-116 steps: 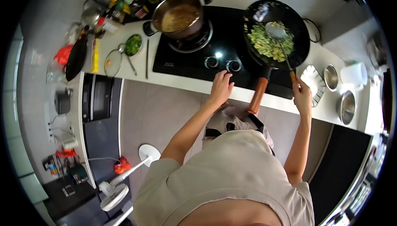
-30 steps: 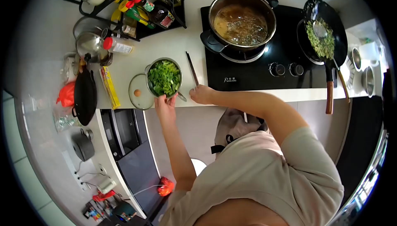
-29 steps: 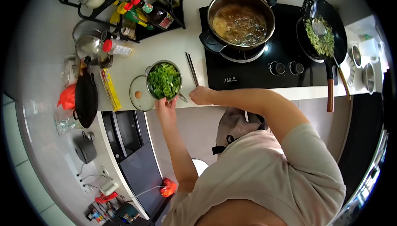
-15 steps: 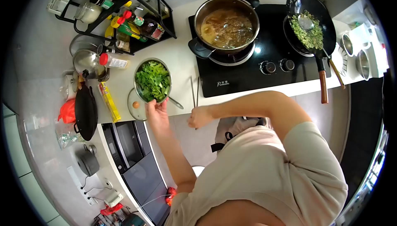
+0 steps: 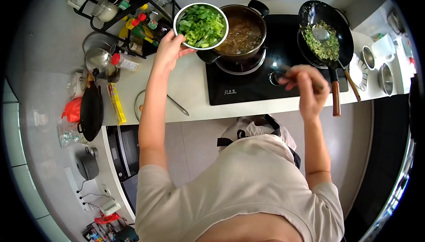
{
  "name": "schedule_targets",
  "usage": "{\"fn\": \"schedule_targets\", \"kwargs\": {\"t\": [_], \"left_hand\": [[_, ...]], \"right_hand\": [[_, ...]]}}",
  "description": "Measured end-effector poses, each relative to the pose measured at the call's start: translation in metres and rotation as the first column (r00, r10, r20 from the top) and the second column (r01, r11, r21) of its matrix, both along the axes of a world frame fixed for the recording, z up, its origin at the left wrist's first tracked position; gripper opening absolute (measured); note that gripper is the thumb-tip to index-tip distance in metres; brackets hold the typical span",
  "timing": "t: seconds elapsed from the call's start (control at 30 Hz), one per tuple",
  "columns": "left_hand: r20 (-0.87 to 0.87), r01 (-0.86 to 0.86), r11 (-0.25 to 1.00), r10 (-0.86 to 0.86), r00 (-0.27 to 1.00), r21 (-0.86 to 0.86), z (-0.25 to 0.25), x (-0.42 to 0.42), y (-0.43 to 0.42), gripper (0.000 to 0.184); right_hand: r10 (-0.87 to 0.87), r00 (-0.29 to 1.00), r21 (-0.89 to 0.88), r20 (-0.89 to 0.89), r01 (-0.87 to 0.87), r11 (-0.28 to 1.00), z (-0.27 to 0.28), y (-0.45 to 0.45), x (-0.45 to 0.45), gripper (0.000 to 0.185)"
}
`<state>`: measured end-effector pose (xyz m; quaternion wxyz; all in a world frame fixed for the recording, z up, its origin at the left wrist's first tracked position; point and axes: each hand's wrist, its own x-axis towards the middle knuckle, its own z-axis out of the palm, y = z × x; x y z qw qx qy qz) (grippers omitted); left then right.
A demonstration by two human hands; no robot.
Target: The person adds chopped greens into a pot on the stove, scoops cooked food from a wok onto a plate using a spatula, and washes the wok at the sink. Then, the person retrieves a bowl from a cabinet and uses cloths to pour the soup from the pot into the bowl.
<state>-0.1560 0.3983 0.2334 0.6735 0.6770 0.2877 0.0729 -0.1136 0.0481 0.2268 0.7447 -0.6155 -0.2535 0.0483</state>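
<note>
My left hand (image 5: 171, 49) grips a round metal bowl (image 5: 226, 28) by its near left edge, with the fingers underneath; my right hand (image 5: 310, 85) is curled round thin chopsticks (image 5: 317, 85), which are a bit blurry, and it is up in front of the stove (image 5: 248, 93), near a knob (image 5: 275, 78); the bowl is full of chopped green leaves (image 5: 201, 26); it is up off the counter (image 5: 195, 87), and it covers the left side of the big pot (image 5: 264, 34) from where I look, so I cannot tell if the two touch; the pot sits on the left burner and has brown soup (image 5: 243, 37) in it; on the right burner is a black wok (image 5: 346, 29) with a brown handle; bits of green food (image 5: 315, 46) are in the wok, and a ladle (image 5: 320, 32) lies in there with its stick poking out over the rim; a clear lid (image 5: 141, 108) lies partly behind my left arm, and a metal handle (image 5: 178, 105) sticks out on the other side; near the lid is a long yellow box (image 5: 116, 104).
</note>
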Motion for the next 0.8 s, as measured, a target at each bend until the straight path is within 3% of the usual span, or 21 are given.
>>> {"fn": "schedule_targets", "kwargs": {"t": [0.1, 0.2, 0.23, 0.3, 0.33, 0.37, 0.47, 0.6, 0.7, 0.8], "left_hand": [[-0.013, 0.071, 0.992, -0.070, 0.997, 0.101, 0.001, 0.029, -0.010, 0.032], [0.007, 0.106, 0.959, -0.112, 0.994, 0.261, -0.021, 0.055, -0.010, 0.029], [-0.031, 0.106, 0.900, -0.103, 0.994, 0.424, -0.020, 0.059, -0.017, 0.031], [-0.139, 0.203, 0.666, -0.149, 0.979, 0.718, -0.017, 0.068, -0.024, 0.036], [-0.041, 0.119, 0.459, -0.177, 0.983, 0.880, -0.027, 0.072, -0.025, 0.042], [-0.061, 0.099, 0.251, -0.157, 0.986, 0.963, -0.036, 0.076, -0.026, 0.046], [-0.164, 0.183, 0.102, -0.171, 0.972, 0.978, -0.038, 0.074, -0.039, 0.057], [-0.145, 0.104, -0.207, -0.197, 0.970, 0.973, -0.044, 0.074, -0.044, 0.063], [-0.091, 0.040, -0.224, -0.221, 0.971, 0.974, -0.041, 0.076, -0.040, 0.062], [-0.005, 0.001, -0.021, -0.185, 0.983, 1.000, -0.028, 0.076, -0.037, 0.061]], "right_hand": [[-0.196, 0.981, 0.077, -0.005, 0.196, 0.978, 0.014, 0.009, 0.025, 0.025], [-0.117, 0.988, 0.114, -0.096, 0.128, 0.985, 0.019, 0.038, 0.052, 0.025], [-0.074, 0.991, 0.135, -0.115, 0.089, 0.987, 0.015, 0.048, 0.060, 0.026], [-0.037, 0.988, 0.128, -0.152, 0.057, 0.990, -0.001, 0.065, 0.074, 0.027], [-0.060, 0.986, 0.093, -0.153, 0.074, 0.993, -0.006, 0.069, 0.076, 0.027], [-0.080, 0.985, 0.059, -0.150, 0.089, 0.994, -0.010, 0.072, 0.079, 0.028], [-0.125, 0.979, -0.024, -0.161, 0.123, 0.992, -0.020, 0.067, 0.081, 0.028], [-0.197, 0.971, -0.158, -0.139, 0.175, 0.972, -0.023, 0.052, 0.080, 0.027], [-0.215, 0.970, -0.136, -0.116, 0.199, 0.970, -0.015, 0.045, 0.080, 0.026], [-0.163, 0.979, -0.018, -0.124, 0.162, 0.987, -0.004, 0.042, 0.082, 0.027]]}}
